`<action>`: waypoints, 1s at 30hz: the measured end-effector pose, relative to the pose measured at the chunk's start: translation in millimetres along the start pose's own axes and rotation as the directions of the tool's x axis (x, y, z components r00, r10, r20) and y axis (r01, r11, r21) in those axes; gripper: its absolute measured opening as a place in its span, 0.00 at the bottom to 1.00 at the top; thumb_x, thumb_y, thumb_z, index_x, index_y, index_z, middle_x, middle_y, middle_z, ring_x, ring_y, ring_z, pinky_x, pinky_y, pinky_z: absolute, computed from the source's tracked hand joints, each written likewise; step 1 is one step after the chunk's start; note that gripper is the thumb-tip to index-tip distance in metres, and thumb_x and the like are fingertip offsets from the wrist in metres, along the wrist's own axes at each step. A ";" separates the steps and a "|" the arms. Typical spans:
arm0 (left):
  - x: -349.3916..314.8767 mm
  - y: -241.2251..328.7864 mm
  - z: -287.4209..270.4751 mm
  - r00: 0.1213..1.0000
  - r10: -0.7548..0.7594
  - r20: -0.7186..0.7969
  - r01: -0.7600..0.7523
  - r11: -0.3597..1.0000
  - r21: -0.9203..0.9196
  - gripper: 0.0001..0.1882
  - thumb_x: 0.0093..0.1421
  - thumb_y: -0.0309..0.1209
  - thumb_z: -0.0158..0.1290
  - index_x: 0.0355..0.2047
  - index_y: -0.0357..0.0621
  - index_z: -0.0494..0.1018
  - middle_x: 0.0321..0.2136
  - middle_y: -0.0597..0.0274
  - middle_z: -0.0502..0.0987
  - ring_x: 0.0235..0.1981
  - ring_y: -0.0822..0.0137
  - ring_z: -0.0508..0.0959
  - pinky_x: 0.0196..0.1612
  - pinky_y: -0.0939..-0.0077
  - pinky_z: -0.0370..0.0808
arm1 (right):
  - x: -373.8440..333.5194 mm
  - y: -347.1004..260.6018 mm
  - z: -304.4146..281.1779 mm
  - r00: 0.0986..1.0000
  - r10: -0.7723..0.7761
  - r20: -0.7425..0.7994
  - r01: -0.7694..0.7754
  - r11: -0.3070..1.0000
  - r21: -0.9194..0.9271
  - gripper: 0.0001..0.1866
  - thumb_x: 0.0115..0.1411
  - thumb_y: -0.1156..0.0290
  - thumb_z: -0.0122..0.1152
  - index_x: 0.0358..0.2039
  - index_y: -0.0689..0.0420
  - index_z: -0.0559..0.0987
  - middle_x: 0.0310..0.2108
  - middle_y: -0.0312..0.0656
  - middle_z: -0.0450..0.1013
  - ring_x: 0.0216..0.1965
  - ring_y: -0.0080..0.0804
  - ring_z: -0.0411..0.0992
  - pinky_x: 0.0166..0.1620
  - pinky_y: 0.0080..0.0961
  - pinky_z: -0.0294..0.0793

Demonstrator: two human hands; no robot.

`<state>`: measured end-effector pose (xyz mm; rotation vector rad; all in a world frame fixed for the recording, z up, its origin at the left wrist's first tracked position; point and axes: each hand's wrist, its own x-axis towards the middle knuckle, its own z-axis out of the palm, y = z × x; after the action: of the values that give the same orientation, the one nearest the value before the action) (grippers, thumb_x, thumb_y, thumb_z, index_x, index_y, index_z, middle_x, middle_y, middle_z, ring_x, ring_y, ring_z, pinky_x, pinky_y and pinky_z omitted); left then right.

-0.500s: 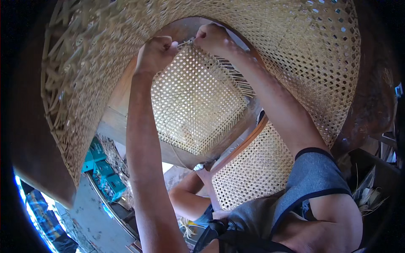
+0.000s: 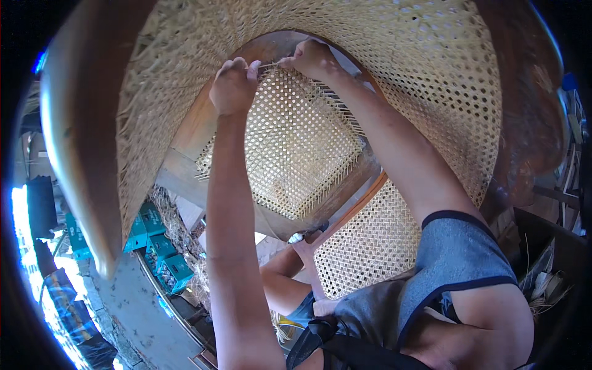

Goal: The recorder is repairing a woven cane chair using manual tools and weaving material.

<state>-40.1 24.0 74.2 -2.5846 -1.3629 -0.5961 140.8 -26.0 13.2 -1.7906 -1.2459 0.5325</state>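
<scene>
My left hand (image 2: 232, 84) and my right hand (image 2: 311, 58) are raised at the far edge of a woven cane seat (image 2: 290, 148) set in a dark wooden chair frame (image 2: 185, 132). Both hands pinch a thin pale cane strand (image 2: 266, 65) stretched between them, just above the weave's top corner. Loose strand ends stick out along the seat's right and lower edges. A larger curved cane panel (image 2: 425, 68) with the same open weave arches over and around the seat.
A second woven cane panel (image 2: 370, 243) in a wooden frame leans by my right side. Green boxes (image 2: 157, 243) and loose straw lie on the floor at lower left. More cane scraps (image 2: 542, 290) sit at the right.
Both hands have stayed at the seat's top corner; the right hand has drawn slightly away from the left, pulling the strand taut between them.
</scene>
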 end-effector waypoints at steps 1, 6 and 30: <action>-4.3 2.5 -2.0 1.000 0.003 -0.003 -0.003 1.000 0.006 0.17 0.59 0.48 0.54 0.29 0.46 0.74 0.32 0.52 0.77 0.34 0.48 0.78 0.35 0.54 0.74 | -5.7 -4.0 -3.3 0.996 0.074 0.041 -0.071 0.995 -0.072 0.22 0.51 0.49 0.69 0.23 0.58 0.79 0.20 0.39 0.75 0.20 0.25 0.72 0.26 0.25 0.72; -79.0 72.7 -36.5 0.917 0.294 -0.269 -0.342 0.927 -0.153 0.27 0.51 0.27 0.57 0.52 0.35 0.67 0.46 0.43 0.72 0.53 0.43 0.69 0.56 0.49 0.66 | -108.8 -8.4 -46.8 0.920 0.232 0.317 -0.379 0.733 0.565 0.22 0.62 0.49 0.57 0.28 0.57 0.77 0.19 0.32 0.68 0.15 0.18 0.64 0.16 0.18 0.58; -98.5 45.1 -34.3 0.989 -0.053 -0.135 -0.003 0.922 -0.386 0.13 0.61 0.35 0.52 0.32 0.35 0.77 0.30 0.38 0.77 0.32 0.42 0.78 0.35 0.52 0.74 | -509.2 -11.2 -212.3 0.825 0.222 0.519 0.022 0.906 -0.424 0.16 0.53 0.71 0.61 0.43 0.55 0.78 0.42 0.44 0.71 0.46 0.46 0.68 0.46 0.40 0.68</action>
<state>-62.3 -87.2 66.3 -2.7497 -1.3464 -1.1360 84.1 -571.8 71.5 -2.1505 -1.7736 0.9667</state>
